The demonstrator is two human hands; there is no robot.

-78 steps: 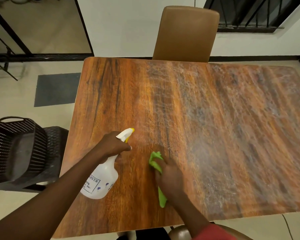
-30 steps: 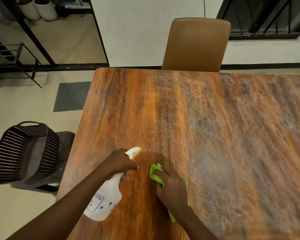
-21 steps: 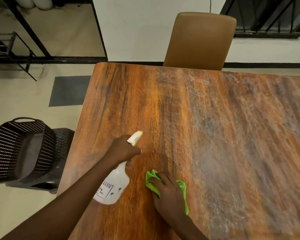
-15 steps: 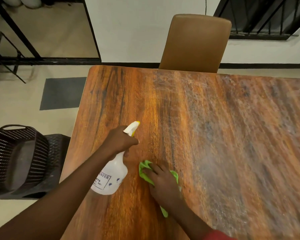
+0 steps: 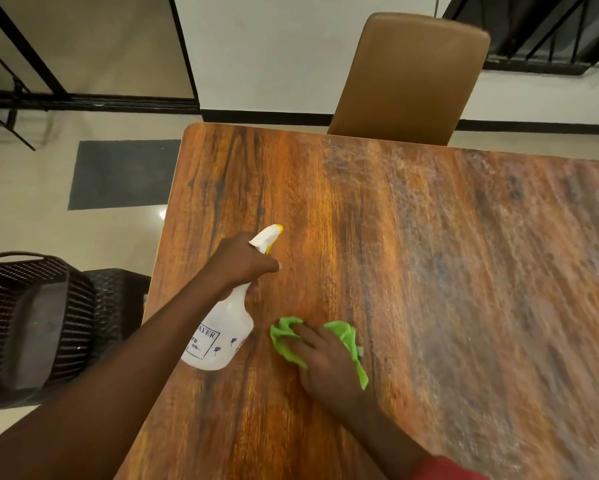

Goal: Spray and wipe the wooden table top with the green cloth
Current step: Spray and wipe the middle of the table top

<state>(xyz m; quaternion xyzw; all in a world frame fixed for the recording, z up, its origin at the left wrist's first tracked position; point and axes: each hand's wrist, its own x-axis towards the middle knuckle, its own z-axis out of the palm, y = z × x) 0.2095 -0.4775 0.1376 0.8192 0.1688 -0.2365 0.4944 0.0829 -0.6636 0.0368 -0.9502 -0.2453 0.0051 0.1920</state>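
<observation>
**Two hands cleaning a wooden bench with a spray bottle and a green cloth**

Seen from above, from the person's own head. The left hand (image 5: pixel 242 261) is wrapped tightly round the neck of a white spray bottle (image 5: pixel 221 337). The bottle is tilted, with its yellow-tipped nozzle (image 5: pixel 268 235) pointing away from the person and its round base nearer to them. It has a printed label and small blue marks on its side. Whether the base touches the wood cannot be told.

Just to the right of the bottle, the green cloth (image 5: pixel 348 336) lies crumpled on the bench (image 5: pixel 429 254). The right hand (image 5: pixel 325 365) lies flat on it, fingers stretched out and pressing down. Green folds show on both sides of the fingers. A red sleeve (image 5: pixel 447 469) shows at that wrist.

Around the bottle the wood looks warm and glossy. Further right of the bottle, a pale, cloudy film streaks the surface.

Beyond the bottle, at the far edge of the bench, is a tan chair (image 5: pixel 408 81). To the left of the bottle, down on the pale floor, a dark woven basket (image 5: pixel 24 323) lies tipped on its side. A grey mat (image 5: pixel 121 174) lies on the floor further back.
</observation>
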